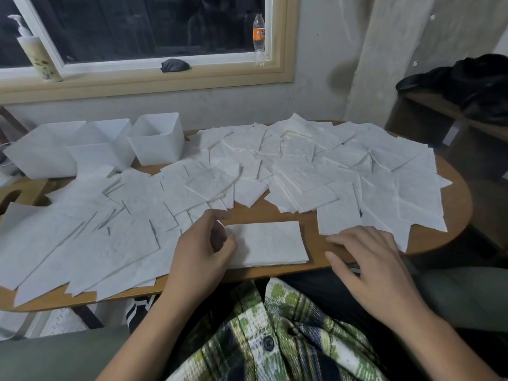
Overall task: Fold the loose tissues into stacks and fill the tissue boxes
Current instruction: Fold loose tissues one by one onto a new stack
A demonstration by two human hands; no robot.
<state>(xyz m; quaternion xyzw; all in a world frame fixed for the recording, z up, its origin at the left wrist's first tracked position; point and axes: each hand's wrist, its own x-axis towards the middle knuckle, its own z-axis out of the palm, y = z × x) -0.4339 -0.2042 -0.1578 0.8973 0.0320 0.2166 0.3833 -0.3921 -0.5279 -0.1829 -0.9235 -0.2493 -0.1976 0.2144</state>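
A folded white tissue stack (270, 244) lies flat near the front edge of the wooden table (275, 207). My left hand (203, 247) rests on its left end, fingers curled, thumb and fingertips pinching the edge. My right hand (368, 259) lies to the right of the stack with fingers spread and relaxed, fingertips touching the table and the lower edge of a loose tissue (338, 213). Many loose tissues (288, 158) cover the table. Three white tissue boxes (156, 140) stand open at the far left.
A lotion pump bottle (38, 56), a dark cloth (175, 65) and a plastic bottle (258, 37) sit on the window sill. A dark garment (472, 81) lies on a shelf at the right. The table's rounded right edge (464, 204) is near.
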